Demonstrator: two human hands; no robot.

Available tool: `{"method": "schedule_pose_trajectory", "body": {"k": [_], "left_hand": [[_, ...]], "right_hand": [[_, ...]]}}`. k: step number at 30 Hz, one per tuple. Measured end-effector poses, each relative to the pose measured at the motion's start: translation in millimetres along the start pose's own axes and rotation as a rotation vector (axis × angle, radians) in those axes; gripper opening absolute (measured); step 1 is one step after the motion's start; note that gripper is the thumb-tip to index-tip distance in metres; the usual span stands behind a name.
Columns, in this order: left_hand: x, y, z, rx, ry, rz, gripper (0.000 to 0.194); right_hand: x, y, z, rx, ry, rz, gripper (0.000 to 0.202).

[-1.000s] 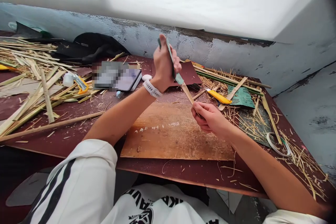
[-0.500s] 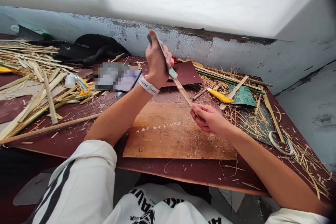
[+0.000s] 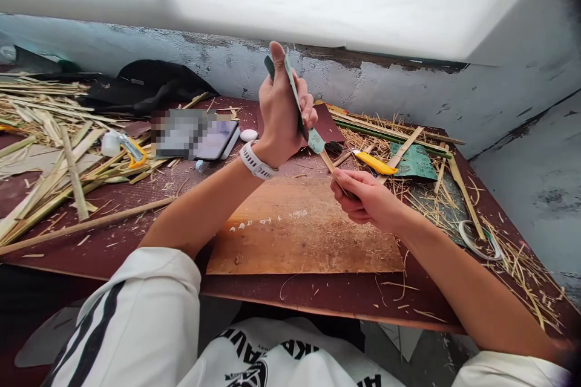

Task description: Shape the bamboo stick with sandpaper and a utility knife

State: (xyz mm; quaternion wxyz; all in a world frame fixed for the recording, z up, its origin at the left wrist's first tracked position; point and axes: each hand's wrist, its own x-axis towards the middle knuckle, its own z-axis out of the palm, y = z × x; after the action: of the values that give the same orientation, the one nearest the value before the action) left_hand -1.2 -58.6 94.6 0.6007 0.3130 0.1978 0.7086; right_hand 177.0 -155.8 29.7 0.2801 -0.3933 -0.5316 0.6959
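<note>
My left hand [image 3: 284, 106] is closed around a folded piece of green sandpaper [image 3: 316, 141], its thumb pointing up. Out of the sandpaper's lower end comes a flat bamboo strip [image 3: 327, 161], whose upper part is hidden inside the fold and the hand. The strip's near end is pinched between thumb and fingers of my right hand [image 3: 363, 196]. Both hands are raised above a worn wooden board [image 3: 272, 248] marked with white flecks, which lies on the dark red table [image 3: 318, 299].
On the right lie a yellow utility knife [image 3: 374, 162], more green sandpaper [image 3: 420, 164], a tape ring [image 3: 480, 240] and bamboo shavings. To the left are bamboo strips [image 3: 72, 169], another yellow-handled cutter [image 3: 132, 151] and a tablet-like device [image 3: 218, 138]. Peeling wall stands behind.
My left hand has slid the sandpaper down along the strip toward my right hand, so less bare strip shows between them. The view has shifted slightly.
</note>
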Motion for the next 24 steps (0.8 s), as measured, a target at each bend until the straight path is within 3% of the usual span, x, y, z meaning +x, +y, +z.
{"method": "schedule_pose_trajectory", "body": {"k": [5,10,12,19,24], "left_hand": [[9,5,-9.8,-0.052,0.063,0.087,0.058],[-20,-31,4.6,0.002,0.025,-0.067,0.054],[-22,-39,6.7,0.040,0.019,-0.089,0.055],[18,-14,-10.2,-0.043,0.191,0.025,0.054],[-6,-29,-0.5,-0.036,0.173,0.021,0.054]], "right_hand": [[4,8,1,-0.040,-0.017,0.017,0.050],[10,16,7,-0.034,0.154,-0.102,0.051],[12,17,8,-0.040,0.194,-0.126,0.050],[11,17,5,-0.068,0.083,-0.006,0.049],[12,20,6,-0.150,0.166,-0.078,0.055]]}}
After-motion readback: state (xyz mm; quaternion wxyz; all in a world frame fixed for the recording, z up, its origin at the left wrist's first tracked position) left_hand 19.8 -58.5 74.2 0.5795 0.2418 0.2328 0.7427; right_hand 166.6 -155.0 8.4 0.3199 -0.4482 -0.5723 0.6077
